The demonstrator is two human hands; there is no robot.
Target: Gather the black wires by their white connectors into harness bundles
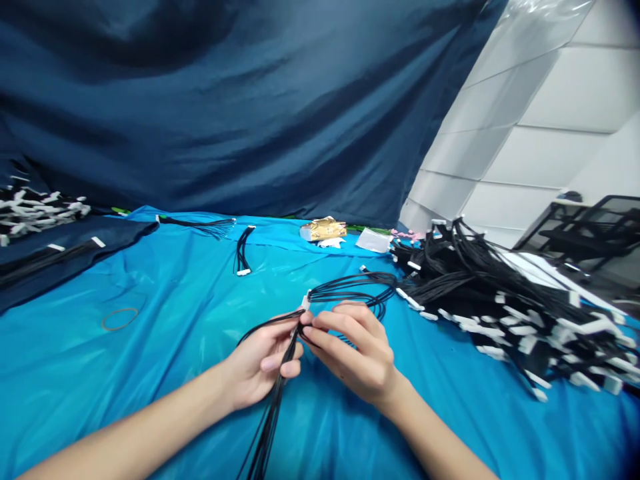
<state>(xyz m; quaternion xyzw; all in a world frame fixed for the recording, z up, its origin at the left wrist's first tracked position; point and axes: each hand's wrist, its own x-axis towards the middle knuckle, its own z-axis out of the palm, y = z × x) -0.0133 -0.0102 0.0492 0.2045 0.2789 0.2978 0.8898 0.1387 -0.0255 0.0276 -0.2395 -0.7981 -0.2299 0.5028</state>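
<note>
Near the middle of the blue sheet, both hands hold a black wire harness (274, 407) with a white connector (305, 301) at its upper end. My left hand (265, 357) is closed around the wires just below the connector. My right hand (350, 340) pinches at the same spot, its fingertips against the wires by the connector. Some wires loop out to the right behind the right hand, while a straight bundle hangs down toward the near edge of view. The fingers hide part of where the wires meet the connector.
A large pile of black harnesses with white connectors (520, 327) lies at right. Another pile (40, 210) sits at far left. A short harness (243, 252), a longer one (200, 225), a gold packet (325, 230) and a rubber band (120, 319) lie on the blue sheet (175, 373).
</note>
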